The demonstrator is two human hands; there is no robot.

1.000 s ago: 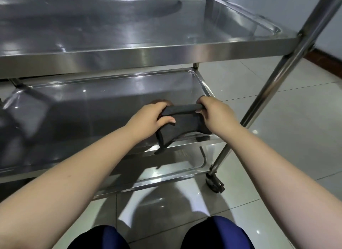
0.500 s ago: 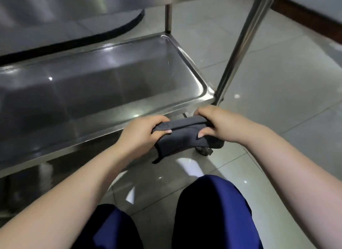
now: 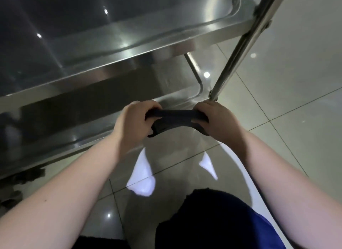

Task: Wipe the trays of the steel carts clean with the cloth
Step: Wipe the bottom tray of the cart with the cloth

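Left hand (image 3: 134, 119) and right hand (image 3: 214, 119) grip the dark cloth (image 3: 175, 119), its ends hidden in fists.

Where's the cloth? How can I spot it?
Find the shiny steel cart, then look in front of its lower tray, by the slanted leg. There the left hand and right hand each grip one end of the cloth. It is the dark, floppy strip stretched between them, unlike the bright metal around it.
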